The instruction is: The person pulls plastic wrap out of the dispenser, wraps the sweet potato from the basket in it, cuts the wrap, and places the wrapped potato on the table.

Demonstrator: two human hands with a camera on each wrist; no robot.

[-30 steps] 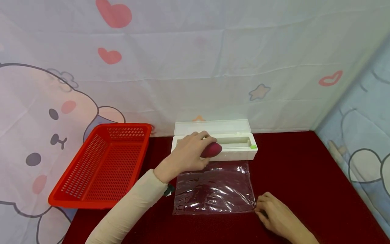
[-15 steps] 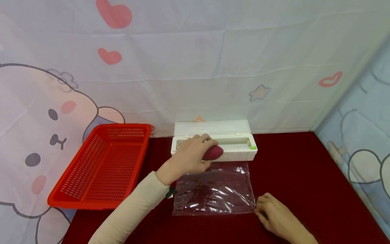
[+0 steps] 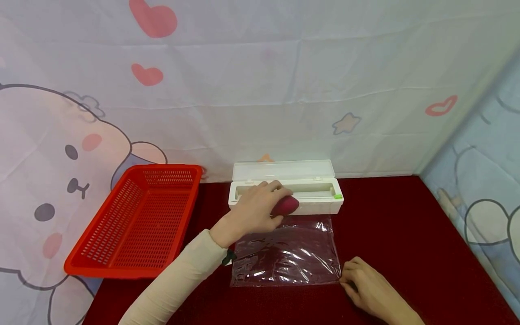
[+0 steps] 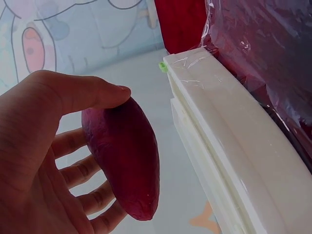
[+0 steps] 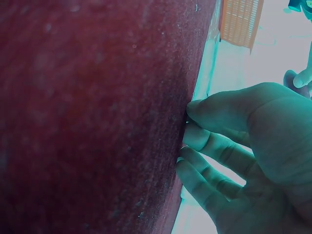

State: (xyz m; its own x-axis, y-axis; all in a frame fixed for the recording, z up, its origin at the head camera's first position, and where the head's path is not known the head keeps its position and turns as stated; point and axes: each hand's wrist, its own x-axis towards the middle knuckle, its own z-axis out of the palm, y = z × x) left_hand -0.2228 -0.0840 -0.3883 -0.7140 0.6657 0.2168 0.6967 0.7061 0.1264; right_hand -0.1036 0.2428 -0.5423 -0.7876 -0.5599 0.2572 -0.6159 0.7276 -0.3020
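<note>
My left hand (image 3: 253, 211) holds a dark purple sweet potato (image 3: 286, 206) above the far edge of a sheet of cling film (image 3: 286, 255). In the left wrist view the thumb lies over the top of the sweet potato (image 4: 126, 158), with the fingers behind it. The clear, creased film lies spread on the table, running from the front of a white cling film dispenser (image 3: 317, 208) with its lid raised. At the film's near right corner, my right hand (image 3: 367, 289) pinches the edge against the table, fingers bent. The pinched bit itself is mostly hidden.
A red perforated plastic basket (image 3: 184, 216) stands to the left, with nothing seen inside it. The table (image 3: 390, 225) has a dark red cover. Printed cloth (image 3: 243, 113) hangs behind and at the right side. A green slider (image 3: 337, 196) sits on the dispenser's right end.
My left hand has shifted slightly to the right and nearer with the sweet potato. The right hand, film, dispenser and basket have stayed in place.
</note>
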